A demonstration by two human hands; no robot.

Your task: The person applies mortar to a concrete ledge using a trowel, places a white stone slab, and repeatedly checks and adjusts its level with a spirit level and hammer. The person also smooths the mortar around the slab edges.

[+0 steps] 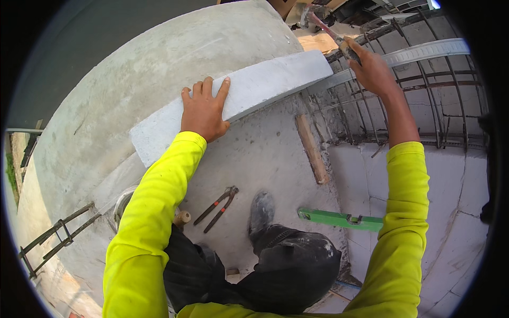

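Observation:
A long pale block (265, 85), light grey and smooth, lies on the concrete slab (175, 58). My left hand (207, 108) rests on its upper face, fingers spread and thumb near the edge. Past the block's right end, my right hand (371, 69) is closed round the handle of a hand tool (330, 33). The tool has a worn grip, a reddish shank and a greyish head pointing up and left; the head is too unclear to name its kind.
Pincers (218, 208) with red-and-black handles lie by my shoe (262, 212). A wood strip (312, 151) and a green spirit level (339, 218) are to the right. Rebar mesh (424, 79) with a metal strip (424, 52) stands far right; a rebar frame (61, 238) sticks out left.

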